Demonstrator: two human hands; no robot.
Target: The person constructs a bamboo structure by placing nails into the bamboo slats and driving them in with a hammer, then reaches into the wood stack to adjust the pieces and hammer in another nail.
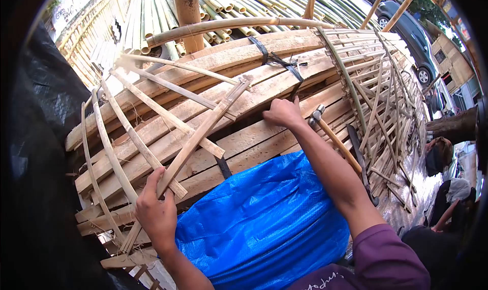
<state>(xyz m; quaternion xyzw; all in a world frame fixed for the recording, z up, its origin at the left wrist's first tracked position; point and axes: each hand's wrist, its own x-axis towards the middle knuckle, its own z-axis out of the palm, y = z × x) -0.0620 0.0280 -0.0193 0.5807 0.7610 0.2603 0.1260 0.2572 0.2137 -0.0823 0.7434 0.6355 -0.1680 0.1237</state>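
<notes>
My left hand [156, 214] is closed around the lower end of a flat wooden or bamboo slat [206, 130], which slants up and right across other slats. My right hand [284, 113] rests on the stacked timber beams [249, 137] beside a dark gap, its fingers curled and partly hidden. I cannot make out what they hold, if anything. A black strap [296, 79] ties the beams just above that hand. Right of it, a hammer [336, 141] with a metal head and wooden handle lies on the wood.
A blue tarp [264, 219] covers the near side, in front of my body. A lattice of thin strips [386, 107] and a dark blade-like tool [357, 147] lie to the right. Bamboo poles [254, 0], an upright post [188, 15] and a parked car [406, 41] stand behind. Another person [452, 203] is at right.
</notes>
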